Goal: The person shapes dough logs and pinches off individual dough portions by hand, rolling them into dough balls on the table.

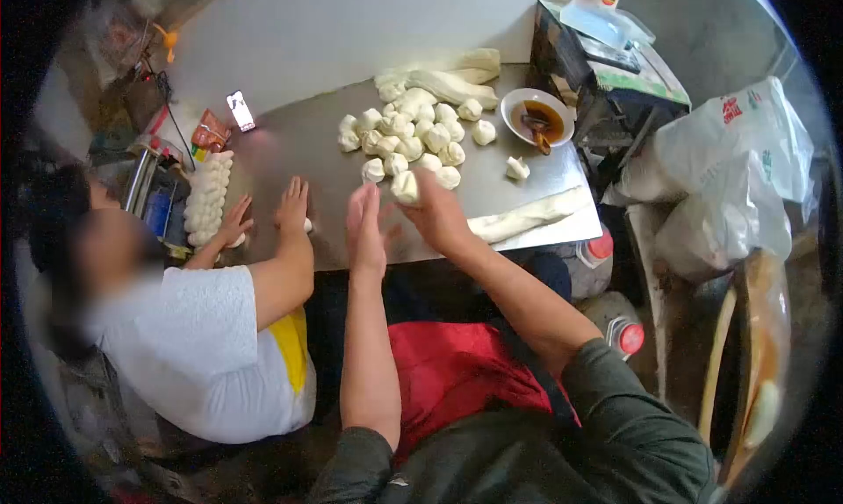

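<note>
My right hand (432,214) holds a white dough piece (405,187) between its fingers, above the metal table's front part. My left hand (366,232) is just left of it, upright with its fingers stretched out and nothing in its grasp. Beyond both hands lies a pile of dough balls (411,126), with thick dough strips (448,87) behind it. A long dough roll (531,216) lies along the table's front right edge. One small dough piece (517,168) sits apart, near a white bowl (514,104) of brown liquid with a spoon in it.
At the left a co-worker (202,328) in a white shirt has both hands on the metal table (299,153), beside rows of dough pieces (208,197). A lit phone (240,111) leans at the back. Plastic bags (729,188) and red-capped containers (626,336) stand at the right.
</note>
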A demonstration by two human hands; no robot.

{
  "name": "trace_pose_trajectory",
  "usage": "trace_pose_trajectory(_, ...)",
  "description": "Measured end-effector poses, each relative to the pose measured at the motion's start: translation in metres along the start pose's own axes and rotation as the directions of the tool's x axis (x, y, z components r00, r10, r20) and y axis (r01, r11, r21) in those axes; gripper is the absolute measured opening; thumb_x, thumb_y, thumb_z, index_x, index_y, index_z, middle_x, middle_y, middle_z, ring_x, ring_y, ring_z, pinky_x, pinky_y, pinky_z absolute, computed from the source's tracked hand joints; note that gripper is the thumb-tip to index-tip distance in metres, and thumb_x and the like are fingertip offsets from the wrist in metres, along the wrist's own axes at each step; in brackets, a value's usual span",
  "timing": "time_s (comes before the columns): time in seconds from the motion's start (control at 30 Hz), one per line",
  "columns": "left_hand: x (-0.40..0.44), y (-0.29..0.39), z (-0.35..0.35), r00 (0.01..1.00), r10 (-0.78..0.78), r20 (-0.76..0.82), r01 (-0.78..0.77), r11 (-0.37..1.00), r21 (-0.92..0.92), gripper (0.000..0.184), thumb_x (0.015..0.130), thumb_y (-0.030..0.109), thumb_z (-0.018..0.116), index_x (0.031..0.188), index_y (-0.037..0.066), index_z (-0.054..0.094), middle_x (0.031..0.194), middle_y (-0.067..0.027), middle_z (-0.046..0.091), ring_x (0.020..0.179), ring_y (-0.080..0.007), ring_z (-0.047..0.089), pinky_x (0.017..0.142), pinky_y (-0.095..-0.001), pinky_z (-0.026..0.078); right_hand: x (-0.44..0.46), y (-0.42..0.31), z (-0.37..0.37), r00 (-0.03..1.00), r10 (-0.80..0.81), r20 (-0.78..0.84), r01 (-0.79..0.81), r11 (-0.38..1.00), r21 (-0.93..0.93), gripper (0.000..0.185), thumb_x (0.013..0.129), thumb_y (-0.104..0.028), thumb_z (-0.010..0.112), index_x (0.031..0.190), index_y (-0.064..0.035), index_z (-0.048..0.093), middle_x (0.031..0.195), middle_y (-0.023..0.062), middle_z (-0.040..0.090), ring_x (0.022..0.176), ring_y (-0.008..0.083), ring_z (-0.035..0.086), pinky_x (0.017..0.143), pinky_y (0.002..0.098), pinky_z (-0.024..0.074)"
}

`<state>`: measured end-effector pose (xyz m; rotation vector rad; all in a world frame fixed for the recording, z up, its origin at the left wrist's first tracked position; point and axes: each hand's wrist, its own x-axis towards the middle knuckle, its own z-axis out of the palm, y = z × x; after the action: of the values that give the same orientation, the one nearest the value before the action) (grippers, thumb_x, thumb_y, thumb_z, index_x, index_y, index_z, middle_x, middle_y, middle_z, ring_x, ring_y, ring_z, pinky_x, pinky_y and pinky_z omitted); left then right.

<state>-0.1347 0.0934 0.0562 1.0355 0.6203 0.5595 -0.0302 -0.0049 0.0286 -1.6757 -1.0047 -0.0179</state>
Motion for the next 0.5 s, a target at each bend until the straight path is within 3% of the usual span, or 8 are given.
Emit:
trace_pose_trajectory(0.03,0.007,0.011,0.007,0.998,0.067,0.017,-0.069,0.979,0.190,0.041,0.102,0.030,0.057,0.134,0.004,0.056,0.128,-0.0067,0.060,0.109,-0.0162,0.060,0.091,-0.0350,0.053,0.000,0.001,0.006,0.996,-0.043,0.080,0.050,0.995,-0.087,0.056,0.086,-0.012,0.073,0.135,-0.0052,0.046,0.110,0.0265,0.066,0.102,0.0484,0.063,0.083,0.0517,0.0515)
trace_pose_trajectory(0.1,0.019,0.010,0.002,0.990,0.123,0.068,-0.140,0.912,0.387,0.043,0.103,0.038,0.057,0.127,0.003,0.062,0.118,-0.0055,0.066,0.101,-0.0146,0.063,0.086,-0.0325,0.053,-0.008,0.046,0.045,0.978,0.014,0.207,-0.087,0.933,0.349,0.055,0.085,-0.016,0.077,0.132,-0.0049,0.050,0.112,0.0225,0.066,0.110,0.0435,0.062,0.086,0.0484,0.0525)
trace_pose_trajectory(0.17,0.050,-0.011,-0.018,0.988,0.025,0.151,-0.138,0.570,0.810,0.044,0.104,0.040,0.058,0.113,-0.002,0.069,0.098,-0.0043,0.070,0.088,-0.0132,0.064,0.078,-0.0292,0.052,-0.021,0.032,0.035,0.992,0.039,0.120,-0.056,0.987,0.148,0.055,0.084,-0.020,0.077,0.130,-0.0046,0.052,0.113,0.0220,0.066,0.110,0.0424,0.062,0.086,0.0490,0.0523)
trace_pose_trajectory(0.2,0.039,-0.012,-0.017,0.974,0.067,0.217,-0.210,0.632,0.746,0.042,0.103,0.036,0.059,0.103,-0.004,0.071,0.091,-0.0040,0.070,0.085,-0.0115,0.063,0.074,-0.0299,0.052,-0.025,0.028,0.029,0.998,0.046,0.048,-0.043,0.997,-0.067,0.055,0.083,-0.025,0.077,0.129,-0.0043,0.054,0.114,0.0214,0.065,0.111,0.0413,0.061,0.086,0.0497,0.0521)
trace_pose_trajectory(0.3,0.025,-0.025,-0.031,0.942,0.106,0.317,-0.299,0.693,0.656,0.028,0.098,0.024,0.062,0.104,-0.002,0.068,0.090,-0.0078,0.071,0.080,-0.0184,0.065,0.076,-0.0374,0.052,-0.024,0.047,0.022,0.962,0.202,0.181,-0.172,0.971,-0.169,0.047,0.081,-0.030,0.076,0.117,-0.0033,0.063,0.105,0.0221,0.067,0.103,0.0419,0.064,0.084,0.0524,0.0519)
trace_pose_trajectory(0.37,0.005,-0.032,-0.005,0.913,0.345,0.219,-0.387,0.561,0.732,0.021,0.094,0.020,0.064,0.101,0.000,0.065,0.088,-0.0120,0.069,0.080,-0.0237,0.066,0.075,-0.0392,0.052,-0.018,0.049,0.023,0.903,0.280,0.325,-0.225,0.954,-0.197,0.034,0.079,-0.028,0.075,0.101,-0.0033,0.067,0.094,0.0230,0.069,0.095,0.0443,0.066,0.080,0.0538,0.0518)
trace_pose_trajectory(0.43,0.005,-0.049,0.015,0.700,0.659,0.273,-0.579,0.301,0.758,0.019,0.093,0.021,0.066,0.096,0.002,0.066,0.089,-0.0158,0.068,0.078,-0.0277,0.066,0.073,-0.0399,0.052,-0.013,0.059,0.028,0.962,0.129,0.239,-0.102,0.987,-0.121,0.026,0.079,-0.025,0.073,0.088,-0.0018,0.065,0.087,0.0242,0.068,0.089,0.0458,0.066,0.079,0.0538,0.0516)
trace_pose_trajectory(0.5,0.019,-0.057,0.021,0.701,0.673,0.236,-0.536,0.278,0.797,0.021,0.093,0.021,0.067,0.096,0.000,0.069,0.089,-0.0172,0.069,0.079,-0.0305,0.066,0.075,-0.0409,0.052,-0.013,0.061,0.030,0.922,0.205,0.329,-0.148,0.970,-0.192,0.027,0.090,-0.024,0.064,0.106,-0.0022,0.062,0.097,0.0254,0.070,0.089,0.0457,0.068,0.076,0.0558,0.0532)
